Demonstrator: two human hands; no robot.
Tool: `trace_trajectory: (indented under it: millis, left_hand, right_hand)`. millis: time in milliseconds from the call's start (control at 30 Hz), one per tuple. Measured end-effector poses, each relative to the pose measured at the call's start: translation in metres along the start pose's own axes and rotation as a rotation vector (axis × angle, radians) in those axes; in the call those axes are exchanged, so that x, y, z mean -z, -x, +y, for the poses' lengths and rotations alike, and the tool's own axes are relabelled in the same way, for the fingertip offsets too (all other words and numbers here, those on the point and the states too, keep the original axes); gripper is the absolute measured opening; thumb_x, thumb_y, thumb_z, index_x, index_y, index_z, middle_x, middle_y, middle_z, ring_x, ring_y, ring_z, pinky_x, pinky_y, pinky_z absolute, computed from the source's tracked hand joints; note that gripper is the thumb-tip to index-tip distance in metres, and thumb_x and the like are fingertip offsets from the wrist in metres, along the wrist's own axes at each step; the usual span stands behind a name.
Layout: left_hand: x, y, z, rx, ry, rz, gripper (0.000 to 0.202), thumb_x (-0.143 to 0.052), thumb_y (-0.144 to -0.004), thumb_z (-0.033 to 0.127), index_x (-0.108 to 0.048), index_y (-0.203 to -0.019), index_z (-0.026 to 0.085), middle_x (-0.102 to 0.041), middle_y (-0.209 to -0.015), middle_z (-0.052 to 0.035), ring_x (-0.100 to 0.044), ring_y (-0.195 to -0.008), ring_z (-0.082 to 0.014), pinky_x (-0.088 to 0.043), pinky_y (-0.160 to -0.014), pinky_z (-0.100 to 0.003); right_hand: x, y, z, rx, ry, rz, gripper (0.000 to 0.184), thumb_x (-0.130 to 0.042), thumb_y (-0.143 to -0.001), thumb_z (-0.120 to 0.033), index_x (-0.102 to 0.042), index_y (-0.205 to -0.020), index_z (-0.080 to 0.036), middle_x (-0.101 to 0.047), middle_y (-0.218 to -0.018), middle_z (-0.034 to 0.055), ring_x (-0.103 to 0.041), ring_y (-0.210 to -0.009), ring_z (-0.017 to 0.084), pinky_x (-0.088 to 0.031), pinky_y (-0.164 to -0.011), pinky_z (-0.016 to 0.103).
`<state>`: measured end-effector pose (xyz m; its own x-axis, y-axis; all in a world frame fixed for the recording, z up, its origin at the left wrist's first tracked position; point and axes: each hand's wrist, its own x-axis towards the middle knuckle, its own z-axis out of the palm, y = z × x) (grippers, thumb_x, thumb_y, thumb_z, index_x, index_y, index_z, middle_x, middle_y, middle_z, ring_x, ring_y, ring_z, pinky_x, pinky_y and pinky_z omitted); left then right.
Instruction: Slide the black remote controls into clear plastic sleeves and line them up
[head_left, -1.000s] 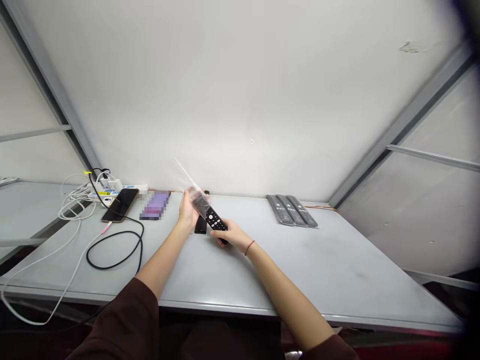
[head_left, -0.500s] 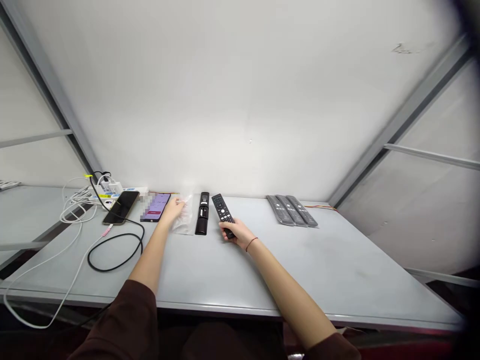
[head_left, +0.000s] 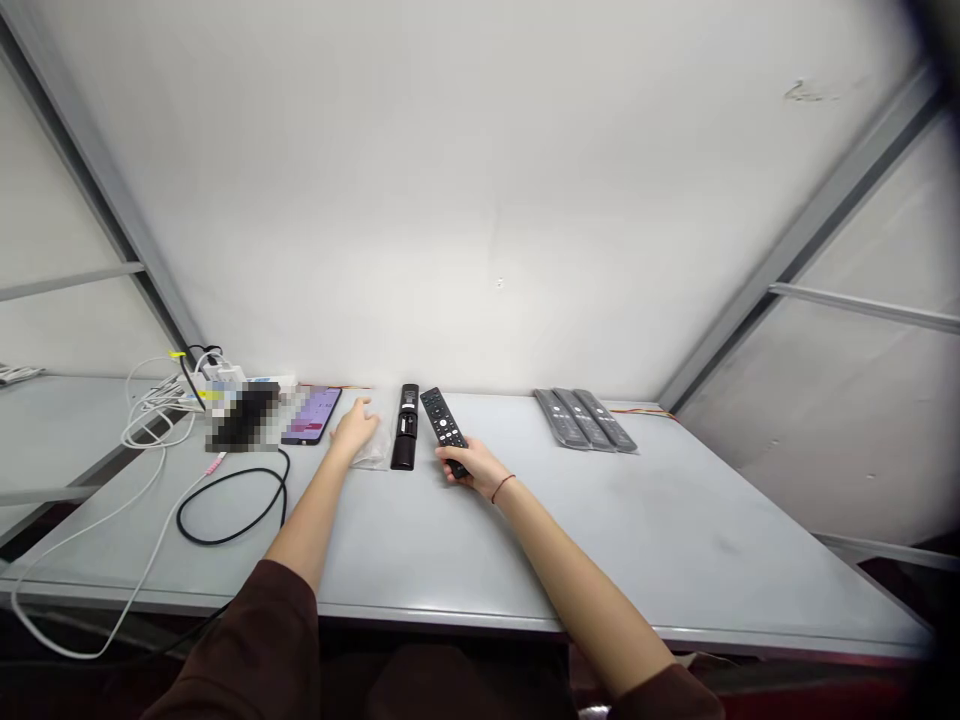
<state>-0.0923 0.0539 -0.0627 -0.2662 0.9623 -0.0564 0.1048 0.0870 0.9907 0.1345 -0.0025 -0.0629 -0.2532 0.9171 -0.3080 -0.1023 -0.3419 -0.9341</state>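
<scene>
Black remotes (head_left: 444, 420): one clamped in right hand (head_left: 466, 466), one loose (head_left: 405, 426), three wrapped (head_left: 585, 420); left hand (head_left: 354, 430) open on bag (head_left: 373, 455).

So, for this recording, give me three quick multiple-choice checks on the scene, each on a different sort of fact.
1. Where is the slim black remote?
A) Under a black cable
B) Between the left hand and the right hand
C) On top of a phone

2. How many plastic-wrapped grey remotes lie side by side?
A) Two
B) Four
C) Three

3. What does the right hand hold?
A) A black button remote
B) A phone
C) Nothing

1: B, it lies on the table between both hands.
2: C, three show in a row.
3: A, the fingers wrap its lower end.
</scene>
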Motion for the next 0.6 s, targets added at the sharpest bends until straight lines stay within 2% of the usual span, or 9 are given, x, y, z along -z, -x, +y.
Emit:
trace_trajectory:
  millis: [67,133,233,300,400,500,600]
  left_hand:
    - [-0.003,0.003,0.0,-0.016,-0.276,0.05,0.028,-0.062,-0.068,0.02,-0.059,-0.096,0.024,-0.067,-0.086,-0.0098,-0.052,-0.113,-0.0335,-0.037,-0.092,-0.044]
    - [-0.007,0.006,-0.001,-0.09,-0.548,0.094,0.033,-0.061,-0.071,0.024,-0.058,-0.103,0.023,-0.066,-0.094,-0.0135,-0.05,-0.115,-0.0367,-0.034,-0.093,-0.049]
    - [-0.01,0.011,-0.003,-0.249,-0.757,0.121,0.036,-0.057,-0.076,0.031,-0.058,-0.11,0.019,-0.059,-0.115,-0.0207,-0.041,-0.122,-0.0396,-0.031,-0.096,-0.053]
    - [-0.012,0.011,-0.005,-0.327,-0.799,0.084,0.037,-0.055,-0.079,0.034,-0.059,-0.113,0.021,-0.051,-0.129,-0.0195,-0.035,-0.127,-0.0377,-0.026,-0.101,-0.053]
    - [-0.014,0.007,-0.011,-0.356,-0.797,-0.056,0.034,-0.051,-0.083,0.033,-0.06,-0.114,0.028,-0.042,-0.141,-0.0115,-0.029,-0.133,-0.0321,-0.014,-0.108,-0.054]
    - [-0.017,0.003,-0.021,-0.328,-0.823,-0.163,0.033,-0.045,-0.086,0.032,-0.059,-0.116,0.03,-0.039,-0.144,-0.0084,-0.024,-0.136,-0.0312,-0.005,-0.106,-0.061]
    - [-0.019,0.001,-0.027,-0.328,-0.797,-0.196,0.03,-0.045,-0.087,0.031,-0.06,-0.113,0.03,-0.041,-0.143,-0.0092,-0.024,-0.136,-0.0325,-0.003,-0.104,-0.065]
  right_hand:
    - [0.0,0.0,0.0,-0.001,0.009,0.0,0.02,-0.067,-0.066,-0.016,-0.049,-0.075,-0.016,-0.053,-0.058,-0.0023,-0.05,-0.044,0.007,-0.047,-0.042,0.02]
    - [0.0,-0.001,0.0,-0.002,0.019,-0.001,0.02,-0.067,-0.067,-0.016,-0.049,-0.076,-0.016,-0.054,-0.059,-0.0021,-0.05,-0.044,0.007,-0.048,-0.042,0.021]
    - [0.0,-0.001,0.001,-0.002,0.021,-0.003,0.021,-0.068,-0.066,-0.016,-0.049,-0.076,-0.016,-0.054,-0.059,-0.0021,-0.05,-0.044,0.007,-0.049,-0.043,0.021]
    - [0.0,-0.001,0.001,-0.001,0.019,-0.003,0.022,-0.069,-0.066,-0.016,-0.049,-0.076,-0.016,-0.054,-0.059,-0.002,-0.05,-0.044,0.007,-0.049,-0.043,0.021]
    - [0.0,0.001,0.0,-0.008,0.019,0.003,0.021,-0.069,-0.066,-0.016,-0.05,-0.075,-0.016,-0.054,-0.059,-0.0018,-0.05,-0.044,0.007,-0.048,-0.042,0.02]
    - [-0.001,0.002,-0.001,-0.013,0.02,0.009,0.02,-0.068,-0.067,-0.016,-0.05,-0.075,-0.015,-0.054,-0.06,-0.0018,-0.05,-0.044,0.007,-0.047,-0.042,0.019]
    - [-0.002,0.002,-0.002,-0.016,0.013,0.01,0.018,-0.066,-0.069,-0.018,-0.05,-0.077,-0.015,-0.054,-0.06,-0.0016,-0.05,-0.044,0.007,-0.047,-0.043,0.02]
